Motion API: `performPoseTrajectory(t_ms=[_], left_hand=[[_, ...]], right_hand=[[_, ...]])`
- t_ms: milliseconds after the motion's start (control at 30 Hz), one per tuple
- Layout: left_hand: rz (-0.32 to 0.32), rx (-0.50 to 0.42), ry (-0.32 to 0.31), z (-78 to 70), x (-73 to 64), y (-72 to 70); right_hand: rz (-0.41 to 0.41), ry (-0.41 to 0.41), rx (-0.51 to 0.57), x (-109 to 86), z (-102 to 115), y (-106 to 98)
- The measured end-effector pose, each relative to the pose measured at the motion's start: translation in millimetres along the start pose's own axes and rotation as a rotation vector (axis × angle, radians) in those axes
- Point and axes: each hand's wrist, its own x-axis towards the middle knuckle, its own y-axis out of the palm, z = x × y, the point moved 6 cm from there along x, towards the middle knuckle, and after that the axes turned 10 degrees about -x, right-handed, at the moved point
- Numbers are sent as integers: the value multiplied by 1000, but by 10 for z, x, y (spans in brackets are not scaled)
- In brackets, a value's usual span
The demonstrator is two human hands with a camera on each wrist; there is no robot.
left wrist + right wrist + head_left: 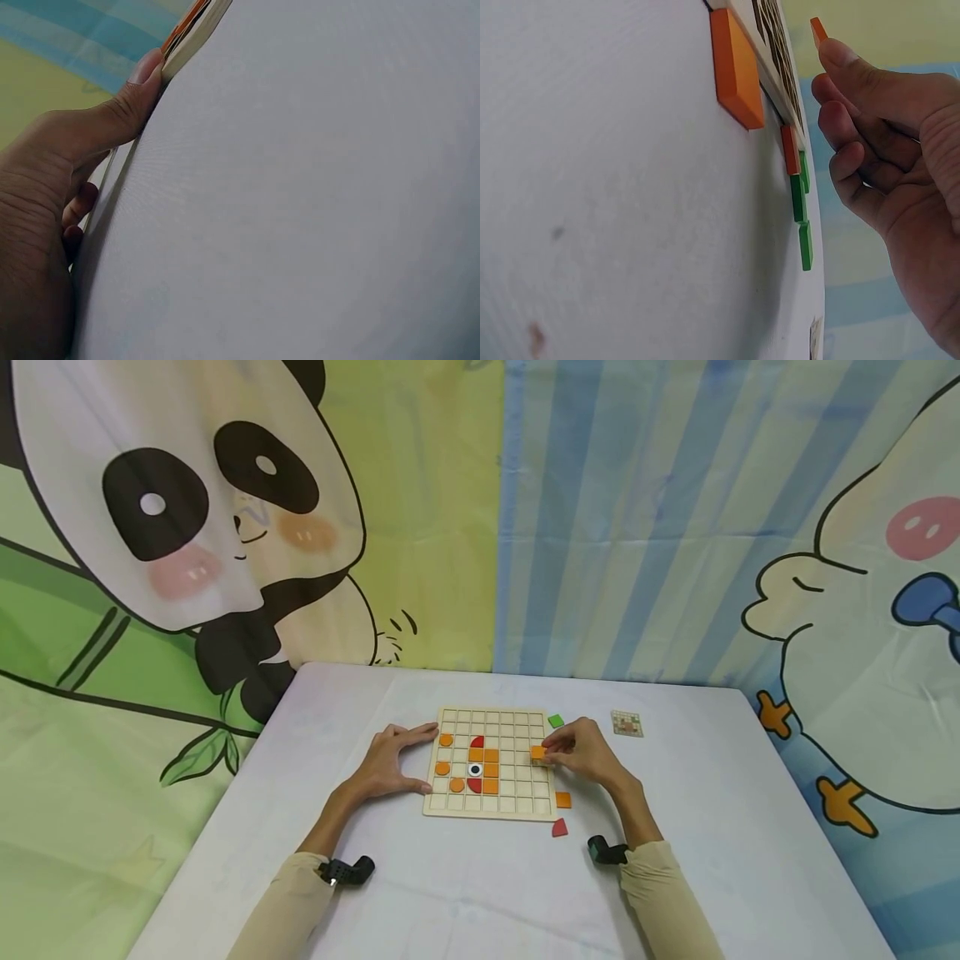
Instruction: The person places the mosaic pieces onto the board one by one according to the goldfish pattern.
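A pale wooden grid board (516,811) lies on the table. My left hand (386,764) rests at the board's left side, thumb and fingers spread; in the left wrist view its thumb (146,71) touches the board's edge. Between thumb and fingertips, my right hand (588,752) pinches an orange square tile (537,752) over the right-hand columns; the right wrist view shows this tile raised above the board. Orange squares (491,770), red curved pieces (477,742), an eye tile (475,770) and orange discs (442,768) sit in cells on the left half.
Right of the board lie an orange square (563,800), a red piece (560,827) and a green tile (556,721). Several green tiles (798,196) show in the right wrist view. A small patterned card (627,723) lies at the back right of the white table (465,893).
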Motion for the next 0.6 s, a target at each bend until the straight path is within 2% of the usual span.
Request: performPoseTrajectory(t_ms=[400, 600], left_hand=[[0, -8, -18, 23, -14, -1], [7, -13, -27, 40, -3, 7]], right_hand=[[36, -28, -40, 110, 44, 42], [51, -36, -20, 172, 59, 56]])
